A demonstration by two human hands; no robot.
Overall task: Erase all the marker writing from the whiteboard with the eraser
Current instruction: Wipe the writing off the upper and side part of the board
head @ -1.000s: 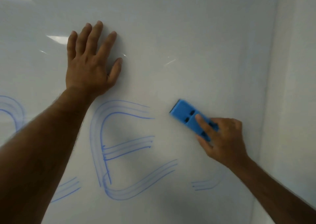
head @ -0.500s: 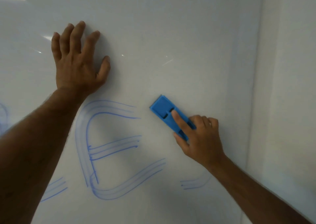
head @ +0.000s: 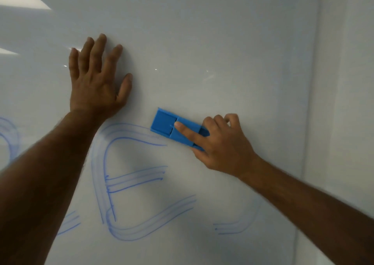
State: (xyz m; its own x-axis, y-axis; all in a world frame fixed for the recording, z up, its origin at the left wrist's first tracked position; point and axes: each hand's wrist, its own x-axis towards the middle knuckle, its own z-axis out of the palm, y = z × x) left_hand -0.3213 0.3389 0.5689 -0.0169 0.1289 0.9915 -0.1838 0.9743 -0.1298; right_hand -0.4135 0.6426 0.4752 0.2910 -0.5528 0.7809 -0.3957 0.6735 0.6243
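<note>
Whiteboard (head: 222, 41): glossy, wall-mounted. Blue E (head: 125, 179): smeared, intact. Eraser (head: 172, 128): at the E's upper right, gripped by your right hand (head: 222, 143). Left hand (head: 95, 82): flat, fingers straight, above the E. Risk: light, tilted strokes smear ink; your left forearm hides strokes left of the E.

A glossy, smooth whiteboard (head: 222, 41) is seen, with light reflected in its sheen. The blue eraser (head: 166, 124) is moulded of matt, hard-looking plastic.

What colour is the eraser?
Bright blue. The eraser shows clearly in the head view, held by the right hand.
</note>
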